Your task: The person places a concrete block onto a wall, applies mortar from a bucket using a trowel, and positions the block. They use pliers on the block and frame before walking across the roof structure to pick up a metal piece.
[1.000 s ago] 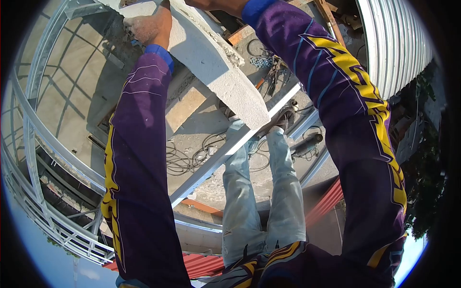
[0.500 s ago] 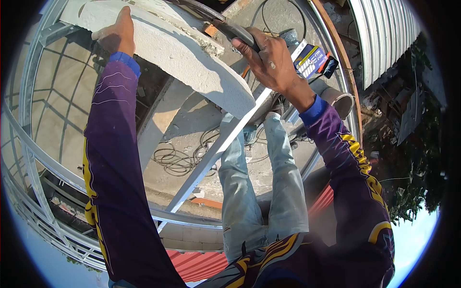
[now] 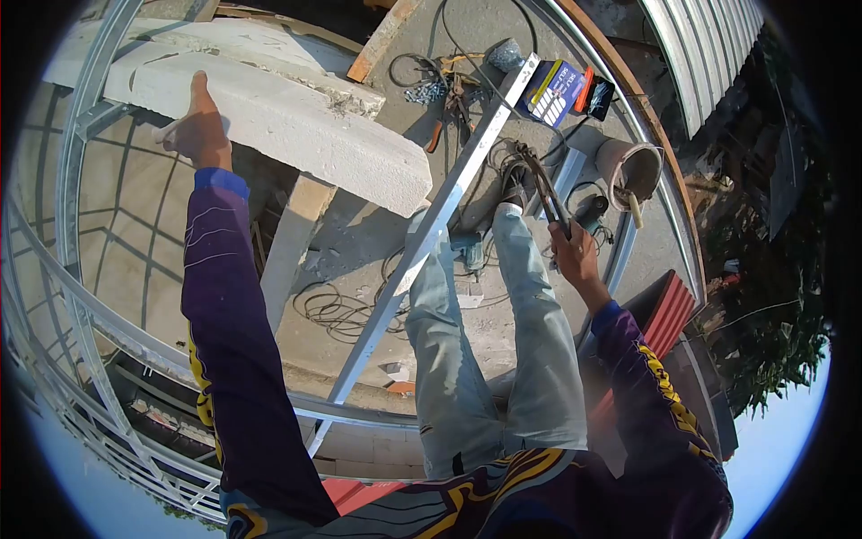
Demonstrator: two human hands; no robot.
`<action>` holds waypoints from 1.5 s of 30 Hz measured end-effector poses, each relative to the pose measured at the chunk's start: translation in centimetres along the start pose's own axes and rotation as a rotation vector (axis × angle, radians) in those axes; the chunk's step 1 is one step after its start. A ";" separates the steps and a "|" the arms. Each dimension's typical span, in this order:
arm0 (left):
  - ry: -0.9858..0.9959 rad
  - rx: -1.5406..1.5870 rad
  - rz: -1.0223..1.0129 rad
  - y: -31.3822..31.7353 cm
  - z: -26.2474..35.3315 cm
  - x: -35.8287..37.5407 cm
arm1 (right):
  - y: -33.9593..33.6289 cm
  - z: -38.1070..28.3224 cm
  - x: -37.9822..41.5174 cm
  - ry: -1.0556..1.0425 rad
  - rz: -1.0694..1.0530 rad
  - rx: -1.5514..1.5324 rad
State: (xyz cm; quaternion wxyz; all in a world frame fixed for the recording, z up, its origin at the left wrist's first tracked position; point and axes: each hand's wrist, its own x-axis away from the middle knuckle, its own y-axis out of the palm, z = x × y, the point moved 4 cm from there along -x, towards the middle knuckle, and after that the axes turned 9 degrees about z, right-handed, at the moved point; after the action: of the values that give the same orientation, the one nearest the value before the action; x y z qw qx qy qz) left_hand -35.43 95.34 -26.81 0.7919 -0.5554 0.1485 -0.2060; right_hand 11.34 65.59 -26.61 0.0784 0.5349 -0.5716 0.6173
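Note:
My left hand [image 3: 199, 130] lies over the near edge of a long white block [image 3: 296, 135] with a rough, chalky surface. One finger points straight out and another is spread to the side; any fingers beneath are hidden. In my right hand [image 3: 575, 254] is a long dark metal hand tool [image 3: 544, 184], its two arms lying side by side like pincers or snips. Its far end hangs beside my right shin, over the floor. A metal channel bar [image 3: 431, 238] slants between my hands, close by the block's right end.
A blue box [image 3: 551, 93] stands beside the bar's upper end. A used bucket [image 3: 628, 171], a power drill [image 3: 467, 251] and coiled cable [image 3: 337, 310] sit on the concrete floor. Metal framing [image 3: 72, 180] crosses the left side; red corrugated sheet [image 3: 660, 314] lies at right.
My right hand has swung down and right with the tool, away from the block to beside my leg. My left hand stays at the block, and the view has shifted.

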 end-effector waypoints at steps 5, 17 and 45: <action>0.031 -0.064 -0.083 4.3 -5.2 3.0 | 1.7 1.8 0.7 0.006 -0.056 -0.051; 0.191 -0.008 0.031 3.9 -3.9 5.4 | 5.0 -0.3 1.8 -0.071 -0.181 -0.135; 0.208 -0.041 -0.015 1.9 -2.0 6.5 | 12.6 -15.6 10.3 0.914 -0.800 -1.905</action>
State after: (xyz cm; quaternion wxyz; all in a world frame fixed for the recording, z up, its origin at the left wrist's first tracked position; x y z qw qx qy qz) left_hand -30.36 91.04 -29.36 0.7591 -0.5482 0.2299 -0.2652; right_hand -10.77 68.42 -23.12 0.8482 0.1258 -0.5146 -0.0018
